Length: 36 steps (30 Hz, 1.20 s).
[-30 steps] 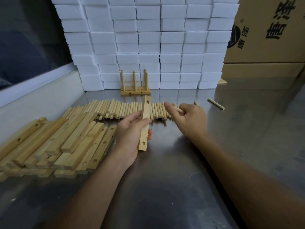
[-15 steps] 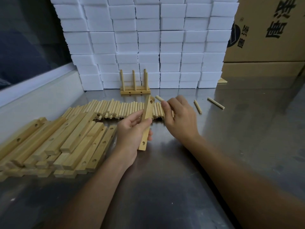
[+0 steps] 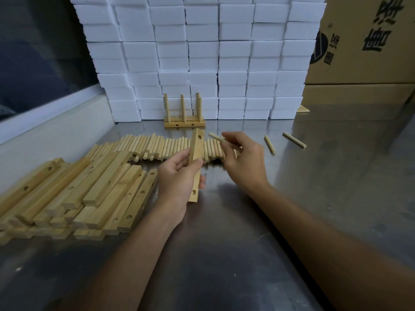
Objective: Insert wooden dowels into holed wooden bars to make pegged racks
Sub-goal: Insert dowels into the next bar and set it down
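My left hand [image 3: 179, 176] grips a holed wooden bar [image 3: 195, 153] around its middle, holding it nearly upright above the steel table. Holes show near the bar's top and bottom ends. My right hand [image 3: 243, 160] pinches a wooden dowel [image 3: 214, 136], whose free tip points left toward the bar's top hole and sits a short gap from it. Behind both hands a row of loose dowels [image 3: 157, 145] lies side by side. A finished pegged rack [image 3: 184, 122] with three upright pegs stands at the back.
A heap of holed bars [image 3: 89, 194] covers the table's left side. Two stray dowels [image 3: 269, 143] [image 3: 294, 139] lie to the right. White foam blocks [image 3: 202, 59] are stacked behind, cardboard boxes [image 3: 368, 41] at the right, and a low white wall [image 3: 56, 135] at the left.
My right hand picked a dowel out of the row, lifted it and turned it, bringing its tip up beside the bar's top end. The left hand kept the bar almost still.
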### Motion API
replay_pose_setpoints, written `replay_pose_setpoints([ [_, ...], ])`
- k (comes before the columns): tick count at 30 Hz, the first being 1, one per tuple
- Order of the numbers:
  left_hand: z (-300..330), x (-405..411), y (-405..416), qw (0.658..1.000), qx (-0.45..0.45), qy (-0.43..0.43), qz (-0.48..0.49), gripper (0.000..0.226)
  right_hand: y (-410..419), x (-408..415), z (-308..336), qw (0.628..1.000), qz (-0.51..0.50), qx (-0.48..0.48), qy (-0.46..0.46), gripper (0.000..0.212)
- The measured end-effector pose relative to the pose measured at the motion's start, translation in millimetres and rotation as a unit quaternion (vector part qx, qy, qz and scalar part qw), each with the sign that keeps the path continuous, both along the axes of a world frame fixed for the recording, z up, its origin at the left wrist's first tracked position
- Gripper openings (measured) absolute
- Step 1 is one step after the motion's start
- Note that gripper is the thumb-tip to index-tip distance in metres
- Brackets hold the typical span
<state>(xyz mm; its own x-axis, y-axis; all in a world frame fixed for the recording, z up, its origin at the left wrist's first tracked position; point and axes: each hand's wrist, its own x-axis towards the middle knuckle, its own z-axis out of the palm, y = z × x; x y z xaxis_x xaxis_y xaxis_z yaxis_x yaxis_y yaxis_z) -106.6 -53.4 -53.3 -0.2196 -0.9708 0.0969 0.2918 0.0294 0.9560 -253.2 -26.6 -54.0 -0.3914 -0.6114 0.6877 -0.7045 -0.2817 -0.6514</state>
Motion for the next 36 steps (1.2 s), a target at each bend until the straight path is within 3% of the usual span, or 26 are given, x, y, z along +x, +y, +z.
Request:
replay_pose_setpoints([
  [4,-0.8,-0.1,1.0,0.999,-0.02,-0.028,0.011,0.033,-0.7,4.1,0.9,0.999,0.006,-0.023,0.049,0.015],
  [9,-1.4,-0.1,4.6,0.996,-0.064,-0.062,-0.002,0.033,-0.7,3.2,0.4,0.998,-0.023,-0.032,0.041,0.033],
  [16,-7.6,-1.2,1.9,0.979,-0.138,-0.139,0.047,0.036,-0.5,5.2,-0.1,0.993,-0.011,-0.071,0.094,0.022],
  [20,-8.6,-0.2,-1.4,0.951,-0.216,-0.196,0.1,0.038,-2.4,5.5,-2.1,0.985,-0.019,-0.091,0.146,0.007],
  [26,-5.9,-0.1,-0.1,0.9,-0.301,-0.281,0.14,0.003,-2.4,6.6,-2.9,0.98,-0.047,-0.072,0.178,0.004],
  [30,-6.3,0.3,-1.7,0.875,-0.343,-0.3,0.16,0.01,-0.6,6.5,-2.6,0.979,-0.056,-0.065,0.186,0.007],
  [36,-6.3,0.3,-0.1,0.847,-0.392,-0.322,0.158,0.005,1.8,5.8,-2.9,0.973,-0.083,-0.058,0.209,0.009],
])
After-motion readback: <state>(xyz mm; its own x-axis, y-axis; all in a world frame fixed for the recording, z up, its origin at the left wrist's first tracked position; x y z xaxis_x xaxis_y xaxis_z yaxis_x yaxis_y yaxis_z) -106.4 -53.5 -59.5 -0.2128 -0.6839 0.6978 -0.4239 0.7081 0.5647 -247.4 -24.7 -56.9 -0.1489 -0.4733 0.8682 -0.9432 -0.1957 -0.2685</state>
